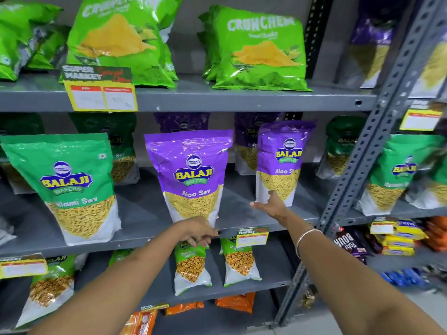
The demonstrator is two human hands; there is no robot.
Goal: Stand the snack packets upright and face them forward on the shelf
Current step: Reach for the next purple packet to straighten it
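Note:
A large purple Aloo Sev packet [191, 175] stands upright, face forward, at the front of the middle shelf [140, 213]. My left hand [198, 232] is at its bottom edge, fingers curled around the base over the shelf lip. A second purple Aloo Sev packet [280, 163] stands to the right, slightly further back and blurred. My right hand [268, 205] touches its lower left corner, thumb up against the front and fingers spread to the left. A green Sev packet [70, 187] stands upright at the left.
More purple and green packets [246, 143] stand behind in the same row. Green Crunchem bags [258, 49] fill the shelf above. Small green packets [191, 267] stand on the shelf below. A grey slotted upright [358, 160] borders the bay at right, with price tags [252, 236] on shelf edges.

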